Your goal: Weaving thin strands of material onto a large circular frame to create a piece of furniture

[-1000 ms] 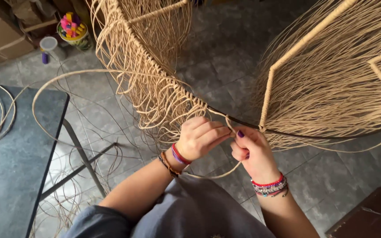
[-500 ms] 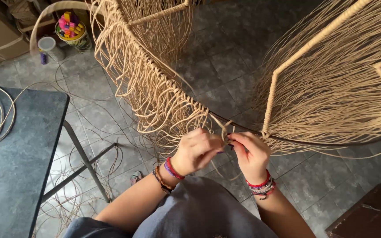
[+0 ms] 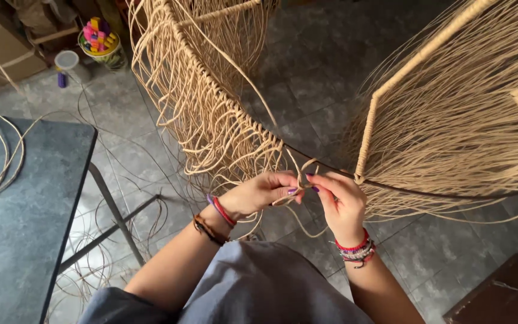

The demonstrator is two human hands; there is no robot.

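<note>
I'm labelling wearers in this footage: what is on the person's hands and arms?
Both forearms are bare. The left wrist wears red, purple and brown bands. The right wrist wears stacked red and beaded bracelets. Nails are painted purple. No gloves show.

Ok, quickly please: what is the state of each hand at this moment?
Left hand: closed, fingers pinching the tan cane strand at the dark frame rim.
Right hand: closed, pinching the same strand from the other side.
</note>
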